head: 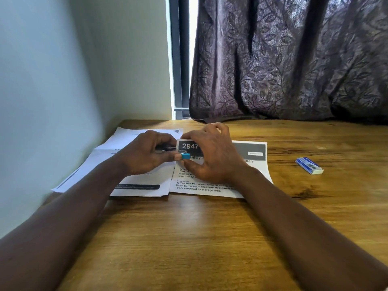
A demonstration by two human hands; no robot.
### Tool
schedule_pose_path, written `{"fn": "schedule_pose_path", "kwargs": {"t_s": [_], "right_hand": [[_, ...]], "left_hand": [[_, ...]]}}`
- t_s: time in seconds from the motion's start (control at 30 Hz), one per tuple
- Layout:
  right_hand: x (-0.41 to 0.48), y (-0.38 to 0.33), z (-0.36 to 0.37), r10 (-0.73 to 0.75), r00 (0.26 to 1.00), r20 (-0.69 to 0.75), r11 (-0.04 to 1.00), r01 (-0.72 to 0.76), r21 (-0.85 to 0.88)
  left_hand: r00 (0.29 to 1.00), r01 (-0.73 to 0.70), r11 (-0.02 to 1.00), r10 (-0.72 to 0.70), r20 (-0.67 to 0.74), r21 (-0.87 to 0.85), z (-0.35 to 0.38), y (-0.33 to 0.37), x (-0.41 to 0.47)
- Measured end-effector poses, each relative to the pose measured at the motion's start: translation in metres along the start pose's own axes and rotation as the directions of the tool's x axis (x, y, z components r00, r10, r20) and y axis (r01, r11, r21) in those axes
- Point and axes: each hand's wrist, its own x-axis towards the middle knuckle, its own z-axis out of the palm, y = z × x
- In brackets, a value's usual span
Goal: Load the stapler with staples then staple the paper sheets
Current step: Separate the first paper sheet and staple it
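Note:
My left hand [144, 154] is closed around a small stapler [168, 148], mostly hidden in the fist; a metal part and a blue end piece [185, 156] stick out toward the right. My right hand [212, 152] meets it there, with fingertips pinched at the blue piece. Both hands hover over printed paper sheets [212, 189] lying on the wooden table [189, 238]. A second set of paper sheets [134, 185] lies to the left, partly overlapping. Whether staples are inside the stapler cannot be seen.
A blue and white staple box [309, 165] lies on the table to the right of the papers. A wall [52, 91] runs along the table's left edge. A dark patterned curtain [294, 59] hangs behind the table's far edge.

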Motion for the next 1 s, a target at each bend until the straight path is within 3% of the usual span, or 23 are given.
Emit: {"fn": "schedule_pose_path", "kwargs": {"t_s": [0.2,0.4,0.7,0.87,1.0], "right_hand": [[0.002,0.004,0.006,0.059,0.997,0.055,0.990,-0.065,0.128],[0.003,-0.002,0.006,0.095,0.989,0.116,0.984,-0.111,0.141],[-0.009,0.010,0.005,0.168,0.969,0.180,0.959,-0.203,0.199],[-0.008,0.010,0.005,0.197,0.974,0.113,0.948,-0.219,0.232],[-0.006,0.008,0.002,0.201,0.978,0.060,0.953,-0.209,0.220]], "left_hand": [[1.000,-0.021,0.992,0.023,-0.015,0.127,0.003,-0.001,0.002],[0.998,-0.035,0.971,0.045,-0.037,0.237,0.007,0.000,0.003],[0.994,0.013,0.993,0.000,-0.105,0.120,0.002,-0.006,-0.001],[0.978,0.038,0.989,-0.007,-0.207,0.146,-0.003,-0.009,-0.002],[0.952,0.084,0.960,0.002,-0.305,0.269,-0.008,-0.009,-0.003]]}}
